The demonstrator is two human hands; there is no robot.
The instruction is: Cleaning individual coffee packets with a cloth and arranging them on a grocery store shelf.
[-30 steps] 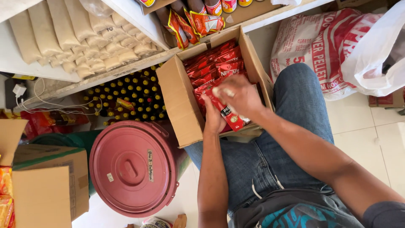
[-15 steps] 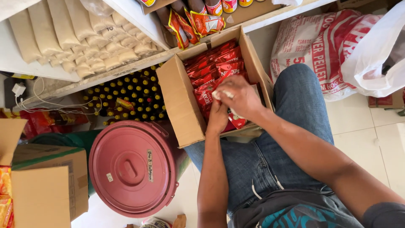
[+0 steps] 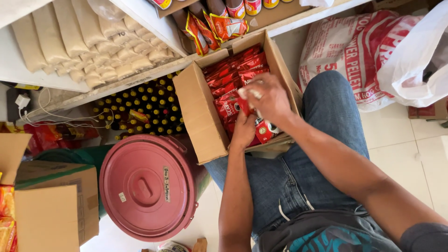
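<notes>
Nearest the camera, a round red lidded bin is seen on the floor at the left, beside an open cardboard carton at the far-left edge, both set low where they can be reached from a seated position. To the right, a denim-clad knee is raised, and against it and the lap an open cardboard box is propped, tilted toward the body so that its contents face upward and are easily reached. Inside the box, red sachets are packed upright in rows, and over the near end both hands are brought together. The left hand is curled around a red packet from below, its fingers closed on it, while the right hand is arched above with its fingertips pinched on the top of the same bundle, apparently so that the packets are kept together as one stack. Farther off, dark bottles with yellow caps are stood in rows on the low shelf, pale filled bags are stacked above at the left, and a large red-and-white sack is leaned at the far right.
</notes>
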